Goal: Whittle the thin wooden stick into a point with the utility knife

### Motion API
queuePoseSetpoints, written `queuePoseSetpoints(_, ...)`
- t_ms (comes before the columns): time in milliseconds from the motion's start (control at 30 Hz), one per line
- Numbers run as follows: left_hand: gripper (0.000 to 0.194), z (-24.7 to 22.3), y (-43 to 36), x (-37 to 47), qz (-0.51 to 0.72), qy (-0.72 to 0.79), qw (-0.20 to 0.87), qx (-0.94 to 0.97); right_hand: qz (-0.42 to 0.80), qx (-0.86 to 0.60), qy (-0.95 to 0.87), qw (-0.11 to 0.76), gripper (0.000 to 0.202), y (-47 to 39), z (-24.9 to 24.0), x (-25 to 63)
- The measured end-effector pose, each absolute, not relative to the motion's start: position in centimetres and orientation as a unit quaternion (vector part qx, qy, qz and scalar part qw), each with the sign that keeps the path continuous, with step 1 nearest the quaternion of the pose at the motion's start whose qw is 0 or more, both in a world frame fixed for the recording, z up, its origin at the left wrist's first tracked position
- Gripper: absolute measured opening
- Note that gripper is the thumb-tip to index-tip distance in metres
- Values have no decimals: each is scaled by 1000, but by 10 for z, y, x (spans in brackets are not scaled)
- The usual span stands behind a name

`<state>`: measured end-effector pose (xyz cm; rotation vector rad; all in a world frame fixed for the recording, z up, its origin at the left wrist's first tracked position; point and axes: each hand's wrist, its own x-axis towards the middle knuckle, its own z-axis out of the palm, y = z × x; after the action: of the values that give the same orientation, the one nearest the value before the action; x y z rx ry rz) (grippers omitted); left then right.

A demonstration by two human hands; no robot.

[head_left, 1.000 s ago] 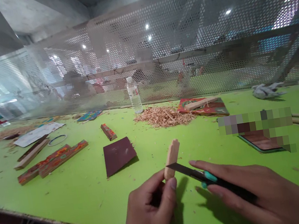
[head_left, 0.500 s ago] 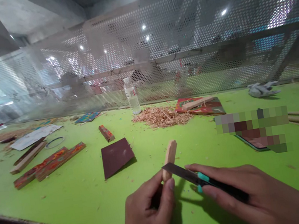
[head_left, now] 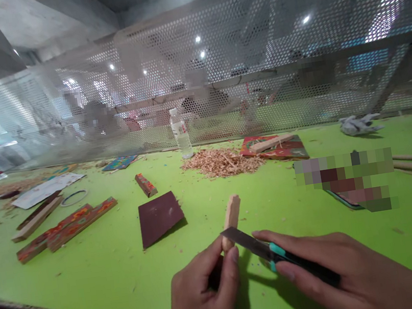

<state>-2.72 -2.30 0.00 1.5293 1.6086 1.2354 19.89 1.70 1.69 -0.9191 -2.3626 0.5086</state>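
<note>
Wooden stick (head_left: 231,216) stands tilted above the green table (head_left: 102,263), its lower end pinched between thumb and fingers of the left hand (head_left: 202,299). The right hand (head_left: 336,279), closed around a utility knife (head_left: 279,257) with a teal slider, lays the blade flat across the stick just above the left thumb. Beyond lie a dark sandpaper sheet (head_left: 159,217), a pile of shavings (head_left: 222,162) and a water bottle (head_left: 180,133).
</note>
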Motion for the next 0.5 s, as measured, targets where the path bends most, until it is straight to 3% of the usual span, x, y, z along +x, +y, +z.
queuePoseSetpoints(500,24,-11,-24,-30,455,586,195,642,285,-370,-832,298,44,10,14,195)
